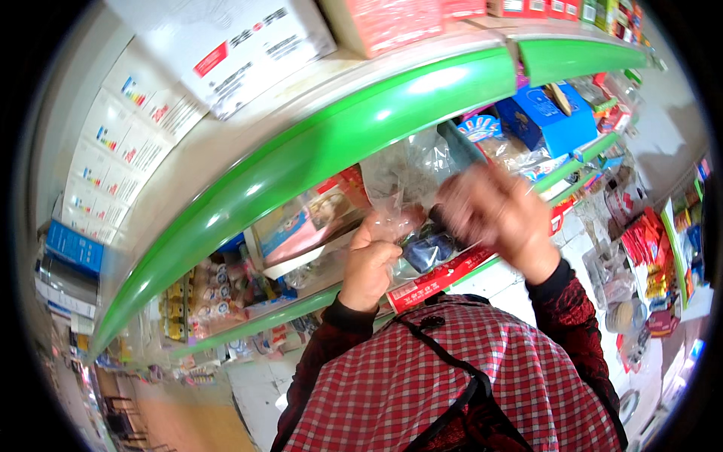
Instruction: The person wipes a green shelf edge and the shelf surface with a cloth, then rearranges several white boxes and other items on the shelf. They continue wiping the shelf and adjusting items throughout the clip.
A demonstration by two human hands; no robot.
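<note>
My left hand (370,257) grips a crumpled clear plastic bag (390,175), thumb over the fingers. The bag rises from the fist toward the green shelf edge. To its right, my right hand (500,217) is blurred by motion, its fingers bent over the shelf. Whether anything is between those fingers cannot be made out. Below and between both hands lies a dark blue item in clear wrapping (427,252), inside an open carton with a red printed front edge (440,277). Another open box (316,226) with pink and blue printed packets sits left of my left hand.
A curved green shelf edge (316,135) overhangs the lower shelf. White printed cartons (243,51) and a red-wrapped box (395,25) stand on top. A blue box (548,116) is at the right. Yellow clips or packs (175,305) hang at the left.
</note>
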